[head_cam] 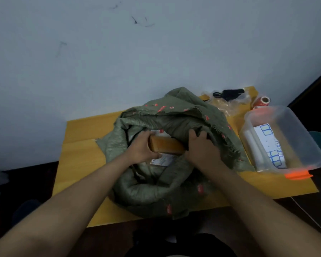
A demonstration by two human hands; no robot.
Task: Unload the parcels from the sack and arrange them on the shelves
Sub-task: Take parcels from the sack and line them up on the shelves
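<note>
There, a green sack (156,182) lay open on the yellow table (82,138), its mouth rolled wide. The left hand (140,149) clasped one end of a brown parcel (166,146) held at the sack's mouth; the right hand (200,147) closed on its other end and touched the sack's frayed rim. Another labelled parcel (161,160) lay beneath, inside the sack. A clear bin (285,141) crowded the table's right edge, just beside the sack; the left stretch of tabletop lay bare.
</note>
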